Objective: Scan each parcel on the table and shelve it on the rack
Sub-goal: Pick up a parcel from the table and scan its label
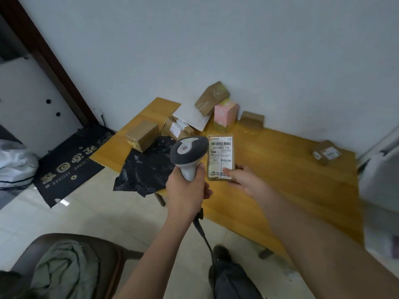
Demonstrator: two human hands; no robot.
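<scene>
Parcel (pixel 220 158), flat and tan, held label-up over the near part of the table (pixel 291 169), just right of the scanner head. Head view only.

Right hand (pixel 246 180): grip pinching the parcel's near end, thumb lying on the lower part of the label, fingers under. Left hand (pixel 186 190): grip wrapped round the handle of the barcode scanner (pixel 189 155), head pointing away from the camera; its cable hangs down toward the floor.

Doing it well, as judged: scanner window looks aimed past the parcel's left edge, not onto it. Swing the head right or tilt the label toward it. Top barcode is clear of the thumb, so aim there; the thumb partly covers the lowest print. Keep the label flat and steady, since the film looks glossy and could glare.

Looks: white shipping label covering most of the top face, barcode strip at the far end, bold code line beneath, smaller barcode lower down, fine print too small to read. Brown wrap shows at the edges.

Still on the table: brown cartons (pixel 142 134), a pink box (pixel 225 115), a black plastic bag (pixel 146 167), one small parcel far right (pixel 326 152). Rack not identifiable in this view.
</scene>
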